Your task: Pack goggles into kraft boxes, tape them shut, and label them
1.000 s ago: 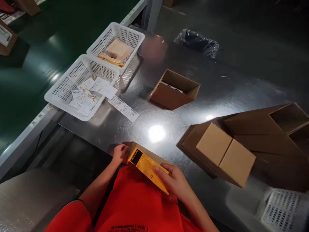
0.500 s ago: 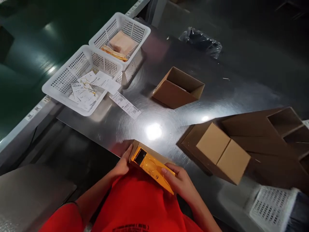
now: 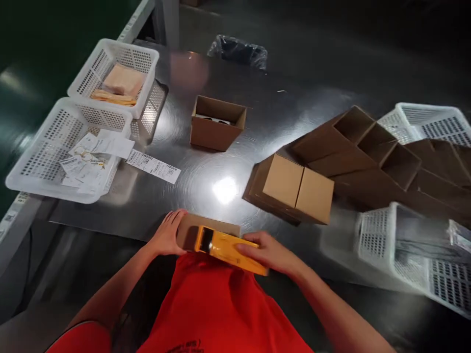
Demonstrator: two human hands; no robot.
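Observation:
At the table's near edge, my left hand point(image 3: 169, 233) grips the left end of a small brown cardboard box point(image 3: 187, 229). My right hand point(image 3: 267, 252) is closed round the right part of a yellow-orange package point(image 3: 226, 247) with a dark window at its left end. That package overlaps the front of the cardboard box, against the red clothing. Beyond them an open brown box point(image 3: 211, 133) stands on the metal table point(image 3: 198, 196), with something pale and dark inside.
Two white baskets point(image 3: 47, 189) at the left hold papers and packages. A label strip point(image 3: 154, 166) lies beside them. Closed boxes point(image 3: 283, 181), open cartons point(image 3: 368, 162) and more white baskets point(image 3: 393, 245) fill the right. Clear plastic point(image 3: 239, 51) hangs at the far edge.
The view has swung right, showing more baskets and cartons there. The yellow-orange package has shifted right relative to the small cardboard box, showing more of the box. Both hands keep their holds.

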